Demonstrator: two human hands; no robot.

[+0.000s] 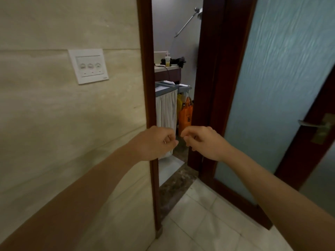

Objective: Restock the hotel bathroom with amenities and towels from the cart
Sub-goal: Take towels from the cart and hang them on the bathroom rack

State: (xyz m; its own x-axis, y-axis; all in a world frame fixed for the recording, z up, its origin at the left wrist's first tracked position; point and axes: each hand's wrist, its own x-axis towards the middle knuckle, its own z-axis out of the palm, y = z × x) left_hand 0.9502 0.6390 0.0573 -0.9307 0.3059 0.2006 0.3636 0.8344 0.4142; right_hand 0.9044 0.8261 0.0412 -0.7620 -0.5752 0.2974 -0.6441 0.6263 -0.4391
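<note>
Both my arms reach forward toward a narrow doorway. My left hand (155, 143) and my right hand (201, 141) hang side by side in front of the opening, fingers curled in, nothing visible in either. Through the gap I see the housekeeping cart (165, 88), grey-topped, with a white linen bag (166, 111) hanging from it and an orange bag (185, 115) beside that. The cart lies beyond the threshold, farther away than both hands. No towels or amenities are visible in my hands.
A dark wooden door frame (147, 98) borders the gap on the left, and a frosted-glass door (268, 91) with a metal handle (313, 125) stands open on the right. A switch panel (88, 66) is on the beige wall. A counter (167, 68) holds a drink cup and dark items behind the cart.
</note>
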